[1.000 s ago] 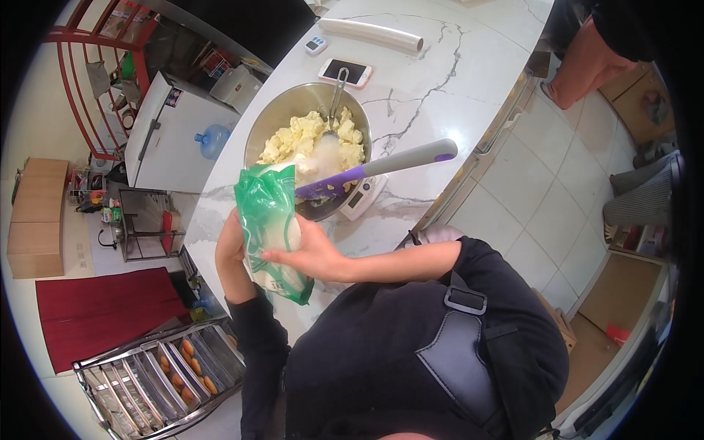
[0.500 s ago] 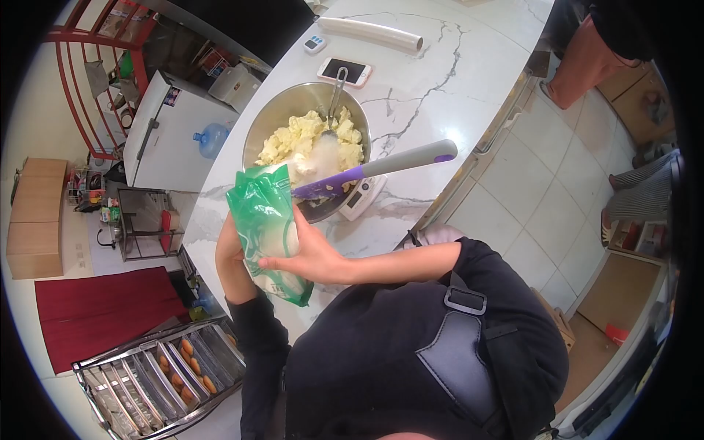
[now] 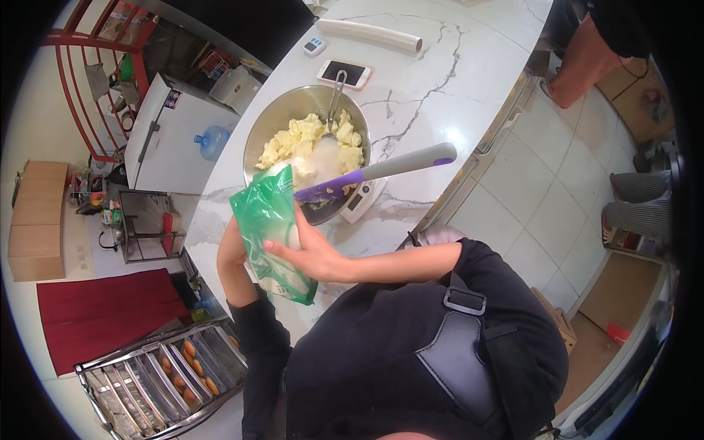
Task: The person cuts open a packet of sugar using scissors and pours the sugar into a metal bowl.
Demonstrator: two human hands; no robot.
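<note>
A green and clear plastic bag with pale contents is held between my two hands, tilted with its top over the near rim of a steel mixing bowl. My left hand is wrapped round the bag's left side, its fingers mostly hidden behind it. My right hand grips the other side, thumb across the front. Inside the bowl are soft yellow lumps and a white powdery heap. A spatula with a grey and purple handle leans out to the right. A metal utensil stands at the far side.
A white digital scale sits by the bowl's right side, partly under it. Beyond lie a phone, a small timer and a long roll. A rack of baked goods stands lower left. Other people's legs show at right.
The bag has shifted slightly, and my right thumb sits a little higher on it. Both hands keep their hold. At the right, another person's legs have moved.
</note>
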